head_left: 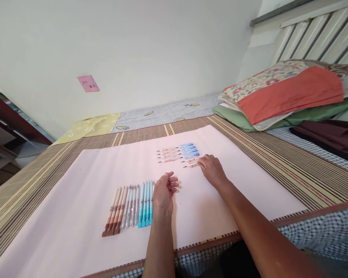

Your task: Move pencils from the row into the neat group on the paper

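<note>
My right hand (211, 168) pinches the end of a slim pen (192, 165) with a pink-patterned barrel and dark tip pointing left. Just above it, several matching pens with blue ends (187, 150) lie side by side. My left hand (164, 190) hangs over the paper, palm turned right, fingers loosely bent and apart, holding nothing. It partly covers a row of turquoise pens (145, 202). Left of those lie clear, whitish pens (131, 204), then peach pens with brown ends (115, 210).
A large pale pink sheet (84, 216) covers much of a striped mat (249, 154) on a bed. Folded bedding with an orange band (292, 94) is piled at the right, near dark cloth (330, 139). A pink note (88, 83) hangs on the wall behind.
</note>
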Demonstrator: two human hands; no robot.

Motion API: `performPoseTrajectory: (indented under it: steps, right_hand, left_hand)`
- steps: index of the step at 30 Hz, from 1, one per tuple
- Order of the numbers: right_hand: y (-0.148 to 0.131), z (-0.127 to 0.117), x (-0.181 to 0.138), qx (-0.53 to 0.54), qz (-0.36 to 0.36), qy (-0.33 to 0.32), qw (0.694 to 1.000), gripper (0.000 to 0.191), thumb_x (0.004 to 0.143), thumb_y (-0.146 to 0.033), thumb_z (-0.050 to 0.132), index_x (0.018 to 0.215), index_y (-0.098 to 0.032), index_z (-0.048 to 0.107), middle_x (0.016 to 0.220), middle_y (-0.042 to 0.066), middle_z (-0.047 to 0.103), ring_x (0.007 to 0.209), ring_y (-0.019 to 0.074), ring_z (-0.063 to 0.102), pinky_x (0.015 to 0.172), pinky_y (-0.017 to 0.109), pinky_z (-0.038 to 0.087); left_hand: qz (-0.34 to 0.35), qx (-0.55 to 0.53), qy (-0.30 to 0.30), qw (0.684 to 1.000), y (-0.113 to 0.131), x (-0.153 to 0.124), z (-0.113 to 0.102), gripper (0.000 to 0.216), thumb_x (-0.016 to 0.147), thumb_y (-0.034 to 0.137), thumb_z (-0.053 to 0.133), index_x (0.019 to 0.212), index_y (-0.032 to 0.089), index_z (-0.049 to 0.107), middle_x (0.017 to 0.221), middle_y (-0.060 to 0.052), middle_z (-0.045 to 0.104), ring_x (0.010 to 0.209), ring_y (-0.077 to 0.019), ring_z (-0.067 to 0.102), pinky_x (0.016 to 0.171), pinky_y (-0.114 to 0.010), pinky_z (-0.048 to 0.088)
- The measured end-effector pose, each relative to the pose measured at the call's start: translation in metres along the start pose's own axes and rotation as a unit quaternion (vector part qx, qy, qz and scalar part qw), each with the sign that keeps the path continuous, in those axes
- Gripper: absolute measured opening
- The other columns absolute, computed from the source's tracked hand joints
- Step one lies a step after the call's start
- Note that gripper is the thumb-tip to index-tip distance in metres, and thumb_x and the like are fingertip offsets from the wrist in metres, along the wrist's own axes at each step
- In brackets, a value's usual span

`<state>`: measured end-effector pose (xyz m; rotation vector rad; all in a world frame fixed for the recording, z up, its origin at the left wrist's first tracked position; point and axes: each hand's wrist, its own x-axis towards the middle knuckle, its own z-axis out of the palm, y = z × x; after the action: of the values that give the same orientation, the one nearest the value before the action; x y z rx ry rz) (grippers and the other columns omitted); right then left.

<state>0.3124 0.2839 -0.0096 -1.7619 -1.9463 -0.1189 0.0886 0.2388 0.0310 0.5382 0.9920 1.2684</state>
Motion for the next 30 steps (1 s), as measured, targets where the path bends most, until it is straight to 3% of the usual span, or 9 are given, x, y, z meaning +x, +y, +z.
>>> performPoseTrajectory:
  steps: [12,17,24,30]
  right_hand:
    - [-0.001,0.0,0.0,-0.018,0.007,0.0,1.0,0.019,0.096,-0.016,0.052,0.088,-0.02,0.069,0.095,0.008,0.065,0.089,0.0227,0.053,0.076,0.033,0.033]
    - [0.0,0.002,-0.001,-0.003,0.017,0.016,1.0,0.019,0.091,-0.013,0.054,0.1,-0.019,0.07,0.102,0.01,0.068,0.096,0.0253,0.055,0.08,0.035,0.037]
    - [0.015,0.007,-0.007,0.066,0.1,0.068,0.991,0.033,0.085,-0.007,0.047,0.108,-0.015,0.07,0.108,0.012,0.069,0.1,0.0265,0.057,0.086,0.036,0.043]
    - [0.019,0.009,-0.009,0.057,0.141,0.034,0.988,0.036,0.084,-0.007,0.047,0.107,-0.015,0.073,0.11,0.013,0.069,0.103,0.0278,0.058,0.088,0.037,0.044]
  left_hand:
    - [-0.002,0.003,0.001,1.0,0.0,-0.001,0.0,0.042,0.071,0.041,0.078,0.097,0.008,0.07,0.072,-0.004,0.07,0.056,-0.0095,0.059,0.052,-0.021,0.04]
    - [-0.003,0.002,0.001,1.0,-0.001,0.0,0.0,0.043,0.071,0.041,0.078,0.097,0.008,0.07,0.072,-0.004,0.069,0.056,-0.0093,0.059,0.052,-0.021,0.039]
    - [-0.002,-0.002,-0.006,1.0,-0.001,-0.001,0.0,0.044,0.071,0.041,0.079,0.099,0.008,0.069,0.072,-0.004,0.069,0.056,-0.0091,0.059,0.052,-0.021,0.039]
    - [0.0,0.003,-0.007,1.0,-0.002,0.0,0.0,0.043,0.071,0.041,0.078,0.098,0.008,0.069,0.073,-0.004,0.069,0.056,-0.009,0.059,0.052,-0.021,0.039]
